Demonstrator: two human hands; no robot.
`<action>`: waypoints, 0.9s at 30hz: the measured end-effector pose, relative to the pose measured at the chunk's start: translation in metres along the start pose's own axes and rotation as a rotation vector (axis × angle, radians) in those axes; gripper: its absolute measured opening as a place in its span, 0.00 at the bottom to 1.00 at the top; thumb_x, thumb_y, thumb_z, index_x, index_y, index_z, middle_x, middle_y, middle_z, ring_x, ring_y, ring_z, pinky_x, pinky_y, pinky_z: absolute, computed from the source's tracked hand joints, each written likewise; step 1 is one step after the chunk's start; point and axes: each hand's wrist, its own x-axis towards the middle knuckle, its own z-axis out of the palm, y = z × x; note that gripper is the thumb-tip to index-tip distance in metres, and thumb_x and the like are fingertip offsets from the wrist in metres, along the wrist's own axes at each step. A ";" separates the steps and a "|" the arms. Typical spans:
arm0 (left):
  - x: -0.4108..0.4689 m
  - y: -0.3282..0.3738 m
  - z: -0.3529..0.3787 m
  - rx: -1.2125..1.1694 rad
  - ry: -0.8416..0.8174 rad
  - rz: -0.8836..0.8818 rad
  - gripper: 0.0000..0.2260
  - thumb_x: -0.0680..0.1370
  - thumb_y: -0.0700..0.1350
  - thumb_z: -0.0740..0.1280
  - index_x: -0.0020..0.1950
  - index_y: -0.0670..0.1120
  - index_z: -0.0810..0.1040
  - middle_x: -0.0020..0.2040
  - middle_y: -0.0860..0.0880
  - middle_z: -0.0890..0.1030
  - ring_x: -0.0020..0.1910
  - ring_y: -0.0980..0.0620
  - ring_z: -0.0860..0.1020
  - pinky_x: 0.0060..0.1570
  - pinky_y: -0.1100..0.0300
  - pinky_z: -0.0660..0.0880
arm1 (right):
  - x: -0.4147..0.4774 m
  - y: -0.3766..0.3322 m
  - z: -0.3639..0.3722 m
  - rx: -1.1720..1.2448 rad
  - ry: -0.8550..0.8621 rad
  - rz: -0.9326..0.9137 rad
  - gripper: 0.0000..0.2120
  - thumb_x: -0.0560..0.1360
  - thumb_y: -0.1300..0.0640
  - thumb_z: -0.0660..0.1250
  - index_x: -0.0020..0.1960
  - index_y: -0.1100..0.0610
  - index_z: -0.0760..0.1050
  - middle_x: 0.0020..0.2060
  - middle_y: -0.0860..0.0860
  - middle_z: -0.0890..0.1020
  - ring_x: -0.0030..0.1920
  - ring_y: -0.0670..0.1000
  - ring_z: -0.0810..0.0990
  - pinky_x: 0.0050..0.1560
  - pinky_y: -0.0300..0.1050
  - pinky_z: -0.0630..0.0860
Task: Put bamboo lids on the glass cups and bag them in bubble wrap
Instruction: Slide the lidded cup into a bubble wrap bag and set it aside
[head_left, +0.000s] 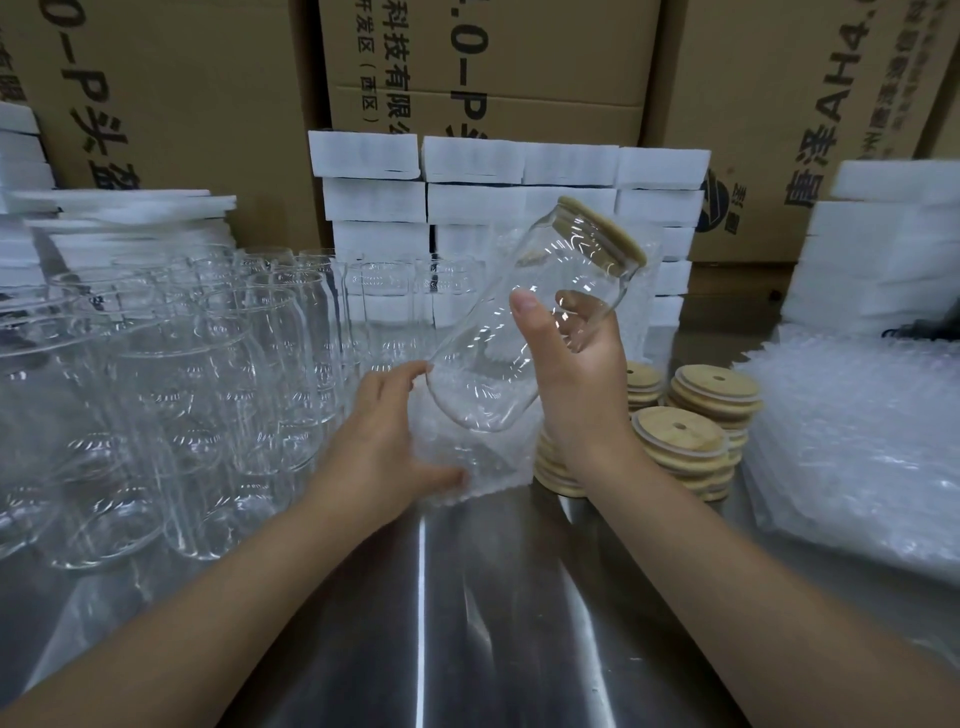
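Close in, my right hand (576, 374) grips a clear, smooth glass cup (493, 322), thumb pressed across the near side and fingers curled round the far side, seen through the glass. The cup is a tall cylinder with rounded shoulders, held tilted in the air: its base points down and left, its mouth up and right. A round, pale bamboo lid (602, 228) caps the mouth. My left hand (384, 436) holds a bubble wrap bag (467, 457), fingers along its upper edge and thumb against its lower edge, keeping the crinkly, dimpled plastic spread. The cup's base meets the bag's opening; I cannot tell whether it is inside yet. Just behind my right wrist stand several short stacks of bamboo lids (711, 395), flat discs, some showing a small hole through the middle. To the right lies a heap of bubble wrap bags (857, 441), shiny and translucent. To the left, many uncapped glass cups (182, 364) stand crowded upright. Everything rests on a brushed steel table (467, 623) streaked with reflections. Behind, white foam blocks (467, 182) are stacked like bricks, with more foam at both sides, against large brown cardboard boxes (182, 78) printed with black lettering.
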 end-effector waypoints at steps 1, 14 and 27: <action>-0.001 0.001 -0.001 0.049 -0.056 0.010 0.45 0.63 0.48 0.81 0.74 0.56 0.61 0.63 0.56 0.63 0.49 0.52 0.75 0.51 0.54 0.75 | 0.000 0.000 0.000 0.002 0.002 0.008 0.30 0.54 0.28 0.67 0.49 0.44 0.70 0.39 0.38 0.78 0.40 0.37 0.77 0.44 0.34 0.70; -0.001 0.008 -0.006 0.101 0.170 0.112 0.09 0.74 0.54 0.70 0.37 0.62 0.73 0.45 0.64 0.75 0.31 0.64 0.75 0.37 0.64 0.69 | -0.007 -0.008 0.001 0.030 -0.041 -0.056 0.31 0.58 0.31 0.68 0.55 0.48 0.71 0.47 0.47 0.82 0.53 0.57 0.79 0.56 0.52 0.76; 0.009 -0.004 -0.001 -0.319 0.208 -0.190 0.14 0.73 0.57 0.73 0.36 0.48 0.82 0.32 0.48 0.83 0.35 0.42 0.82 0.44 0.42 0.79 | -0.004 0.002 0.003 0.007 -0.194 -0.125 0.26 0.60 0.34 0.68 0.51 0.47 0.70 0.39 0.45 0.84 0.52 0.54 0.82 0.61 0.62 0.72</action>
